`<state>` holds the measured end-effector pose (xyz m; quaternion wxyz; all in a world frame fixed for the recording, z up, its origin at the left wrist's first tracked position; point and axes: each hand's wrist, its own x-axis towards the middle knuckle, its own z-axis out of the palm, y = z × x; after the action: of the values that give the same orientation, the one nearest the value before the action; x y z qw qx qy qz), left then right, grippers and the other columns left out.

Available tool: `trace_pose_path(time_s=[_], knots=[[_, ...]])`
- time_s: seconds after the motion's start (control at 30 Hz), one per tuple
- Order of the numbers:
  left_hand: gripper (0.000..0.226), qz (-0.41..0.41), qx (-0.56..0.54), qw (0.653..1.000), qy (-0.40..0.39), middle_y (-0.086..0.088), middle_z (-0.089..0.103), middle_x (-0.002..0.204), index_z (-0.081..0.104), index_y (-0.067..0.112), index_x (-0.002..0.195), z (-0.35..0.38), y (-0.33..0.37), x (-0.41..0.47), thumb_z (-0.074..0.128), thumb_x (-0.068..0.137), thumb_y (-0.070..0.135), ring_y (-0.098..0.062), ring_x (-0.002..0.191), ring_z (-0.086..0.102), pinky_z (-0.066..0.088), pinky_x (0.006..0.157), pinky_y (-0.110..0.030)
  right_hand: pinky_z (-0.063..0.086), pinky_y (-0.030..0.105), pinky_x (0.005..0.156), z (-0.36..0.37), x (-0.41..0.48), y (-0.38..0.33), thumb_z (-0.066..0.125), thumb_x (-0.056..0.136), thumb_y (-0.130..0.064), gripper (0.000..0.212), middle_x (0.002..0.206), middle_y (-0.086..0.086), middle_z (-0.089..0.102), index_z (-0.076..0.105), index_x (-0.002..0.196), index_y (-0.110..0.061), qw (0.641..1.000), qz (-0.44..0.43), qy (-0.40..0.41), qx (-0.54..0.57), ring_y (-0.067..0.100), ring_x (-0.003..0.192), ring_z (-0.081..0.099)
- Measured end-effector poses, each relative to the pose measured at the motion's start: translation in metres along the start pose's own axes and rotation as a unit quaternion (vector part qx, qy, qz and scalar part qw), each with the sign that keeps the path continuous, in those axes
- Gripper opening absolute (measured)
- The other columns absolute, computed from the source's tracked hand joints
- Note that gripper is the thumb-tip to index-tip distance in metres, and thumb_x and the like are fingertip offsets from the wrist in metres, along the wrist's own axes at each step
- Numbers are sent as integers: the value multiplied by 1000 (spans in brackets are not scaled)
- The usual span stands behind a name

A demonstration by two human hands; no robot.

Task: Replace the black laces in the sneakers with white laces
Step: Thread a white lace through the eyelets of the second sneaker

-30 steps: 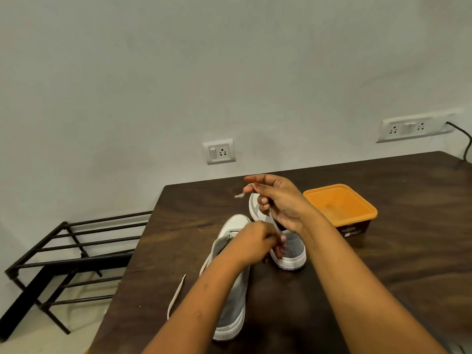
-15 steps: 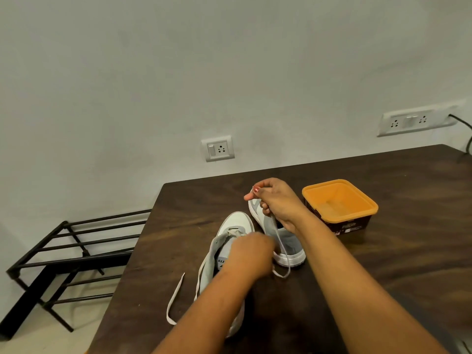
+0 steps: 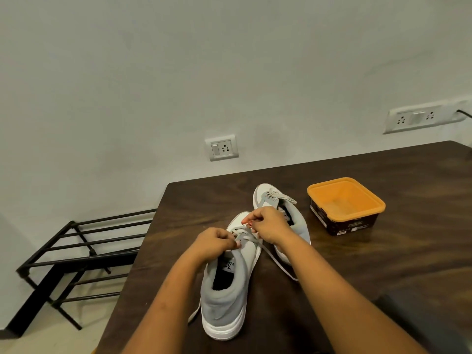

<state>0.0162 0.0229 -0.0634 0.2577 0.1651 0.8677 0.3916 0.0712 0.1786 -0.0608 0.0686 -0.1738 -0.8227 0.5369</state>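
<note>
Two grey-and-white sneakers stand on the dark wooden table (image 3: 383,264). The near sneaker (image 3: 227,297) points away from me, and a white lace (image 3: 278,261) runs through its front eyelets and trails to the right over the table. My left hand (image 3: 214,244) pinches the lace at the left side of the eyelets. At the toe end of the eyelets my right hand (image 3: 268,223) pinches the same lace. The far sneaker (image 3: 281,200) sits behind my right hand, with white laces showing at its toe end.
An orange-rimmed dark box (image 3: 344,205), open on top, stands to the right of the sneakers. A black metal rack (image 3: 76,251) stands on the floor left of the table. Wall sockets (image 3: 221,147) sit on the wall behind.
My right hand has come down from above the far sneaker to the near sneaker's eyelets. The lace tail that it held high now lies across the table. The view has tilted down.
</note>
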Motion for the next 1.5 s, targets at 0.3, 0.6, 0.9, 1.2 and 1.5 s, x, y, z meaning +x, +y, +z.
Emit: trace_pose_path(time_s=[0.3,0.6,0.9,1.2,1.5], knots=[[15,-21,-118,991,54,-13,63,74,72,14,79,-19,-13,-1,75,65,16,-26,70,55,46,62,-35,42,12,57,28,0,4,61,86,-2,21,61,-10,58,75,84,-17,998,-49,10,-40,4,57,54],[22,-49,-232,972,7,-21,63,82,70,-2,81,-17,-17,-1,50,91,-3,-27,75,56,47,72,-34,44,28,64,52,-3,10,62,82,-9,32,59,-10,56,41,73,-31,996,-44,68,-46,14,70,58],[19,-49,-245,968,11,-14,67,73,68,-4,88,-18,-18,1,50,92,-3,-19,64,63,53,61,-27,43,34,66,52,-3,7,55,82,-12,25,66,-8,53,34,90,-23,993,-32,43,-106,19,69,53],[30,-57,-282,958,-4,-12,67,82,64,-4,97,-20,-17,-2,45,100,19,-15,71,65,54,55,-25,36,31,58,58,-9,8,54,84,-14,22,79,-1,59,35,93,-21,991,-30,88,-100,20,71,52],[19,-46,-237,970,26,-7,68,63,67,-4,84,-17,-15,-3,51,94,0,-9,53,65,53,49,-22,32,22,50,64,-10,11,55,87,-14,20,84,3,60,38,94,-19,990,-20,115,-78,19,72,52]])
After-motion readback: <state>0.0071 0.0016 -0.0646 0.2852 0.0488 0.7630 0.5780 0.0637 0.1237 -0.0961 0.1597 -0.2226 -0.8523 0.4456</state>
